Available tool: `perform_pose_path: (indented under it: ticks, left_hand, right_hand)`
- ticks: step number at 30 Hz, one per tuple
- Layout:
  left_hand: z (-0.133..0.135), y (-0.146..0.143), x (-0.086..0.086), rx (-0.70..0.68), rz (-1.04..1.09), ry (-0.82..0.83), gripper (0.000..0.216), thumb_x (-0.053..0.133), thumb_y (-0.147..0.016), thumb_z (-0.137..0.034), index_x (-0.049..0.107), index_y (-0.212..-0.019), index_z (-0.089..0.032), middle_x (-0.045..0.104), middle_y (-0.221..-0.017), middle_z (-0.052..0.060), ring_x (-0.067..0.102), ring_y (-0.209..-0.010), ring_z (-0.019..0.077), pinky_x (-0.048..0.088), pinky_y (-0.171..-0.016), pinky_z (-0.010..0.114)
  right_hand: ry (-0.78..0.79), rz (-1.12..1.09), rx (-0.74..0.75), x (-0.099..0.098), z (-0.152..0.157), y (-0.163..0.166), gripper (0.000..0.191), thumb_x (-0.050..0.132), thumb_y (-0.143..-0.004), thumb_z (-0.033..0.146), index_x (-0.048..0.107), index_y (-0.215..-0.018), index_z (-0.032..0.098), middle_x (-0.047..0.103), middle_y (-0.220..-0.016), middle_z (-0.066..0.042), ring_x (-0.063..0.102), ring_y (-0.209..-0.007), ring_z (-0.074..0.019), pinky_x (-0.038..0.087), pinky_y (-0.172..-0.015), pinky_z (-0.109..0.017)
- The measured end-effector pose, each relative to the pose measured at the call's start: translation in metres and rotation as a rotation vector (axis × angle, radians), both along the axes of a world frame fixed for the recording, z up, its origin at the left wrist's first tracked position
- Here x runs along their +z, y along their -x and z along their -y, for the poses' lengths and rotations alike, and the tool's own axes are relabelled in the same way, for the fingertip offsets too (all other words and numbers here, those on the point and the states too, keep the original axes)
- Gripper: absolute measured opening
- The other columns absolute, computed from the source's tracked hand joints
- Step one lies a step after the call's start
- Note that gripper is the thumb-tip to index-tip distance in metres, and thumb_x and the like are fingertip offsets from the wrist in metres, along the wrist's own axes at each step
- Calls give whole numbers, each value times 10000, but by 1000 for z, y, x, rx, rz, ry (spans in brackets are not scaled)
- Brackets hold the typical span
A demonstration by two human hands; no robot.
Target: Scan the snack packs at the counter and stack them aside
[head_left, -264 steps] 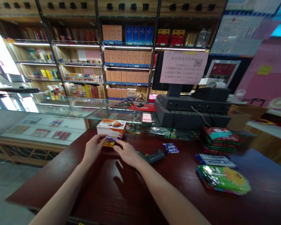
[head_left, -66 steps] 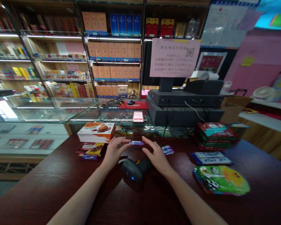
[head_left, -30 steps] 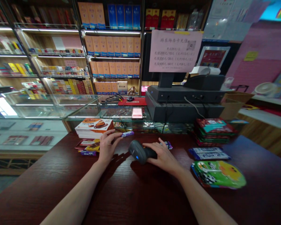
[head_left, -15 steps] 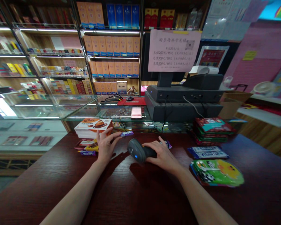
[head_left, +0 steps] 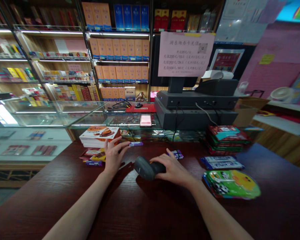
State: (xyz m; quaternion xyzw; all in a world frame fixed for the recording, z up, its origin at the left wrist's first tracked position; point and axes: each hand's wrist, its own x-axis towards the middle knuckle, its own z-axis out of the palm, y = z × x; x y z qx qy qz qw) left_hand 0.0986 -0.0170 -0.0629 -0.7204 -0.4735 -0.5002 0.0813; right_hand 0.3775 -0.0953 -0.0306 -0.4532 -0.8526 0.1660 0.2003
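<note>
Between thumb and fingers, my left hand (head_left: 113, 155) pinches one end of a small purple-wrapped candy bar (head_left: 136, 144) above the dark wooden counter (head_left: 140, 206). My right hand (head_left: 173, 166) is wrapped round the handle of a dark grey barcode scanner (head_left: 143, 168), whose head points left and sits low over the wood. Behind the right hand lies a purple snack packet (head_left: 177, 154), partly hidden by the fingers. Left of my left hand is a white and orange Dove box (head_left: 100, 133), with yellow and purple packets (head_left: 93, 162) beside it.
At right lie a green packet with a yellow duck (head_left: 232, 183), blue-and-white packets (head_left: 222, 162) and a stack of dark red packets (head_left: 227, 135). A glass case (head_left: 110, 120) stands behind, bearing a cash register (head_left: 197, 111) with a pink sign (head_left: 186, 55).
The scanner has come down slightly and to the left, and its blue light no longer shows. My right hand has lowered with it. The left hand and candy bar have barely moved.
</note>
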Motion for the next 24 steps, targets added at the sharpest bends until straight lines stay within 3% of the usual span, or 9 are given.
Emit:
perform_pose_path:
  ticks: [13,19,21,24]
  left_hand:
    - [0,-1,-1,-37,-7,3,167,647,-908,-387,761,-1016,-331,737,-971,19,661,-1031,229,324,-1078,477]
    - [3,-2,2,-38,-3,6,182,633,-915,-403,763,-1016,-326,729,-962,28,653,-994,229,365,-990,445]
    - [4,-3,2,-41,2,21,189,631,-913,-414,763,-1014,-324,727,-958,27,650,-990,228,366,-990,445]
    - [4,-4,2,-40,8,39,195,627,-912,-427,765,-994,-317,724,-955,30,643,-980,223,371,-997,443]
  right_hand:
    - [67,22,65,-4,4,8,455,777,-768,372,655,-1202,315,716,-1146,-14,610,-1142,-257,48,-1209,-642]
    - [177,-31,72,-2,2,0,689,839,-688,473,607,-1323,336,668,-1295,-30,553,-1266,-291,35,-1210,-642]
    - [208,-57,48,-2,1,-3,684,814,-719,479,594,-1348,324,654,-1324,-42,547,-1285,-294,44,-1214,-634]
    - [203,-161,-11,-4,-2,-4,526,694,-847,434,595,-1346,300,632,-1374,-56,548,-1302,-277,59,-1223,-615]
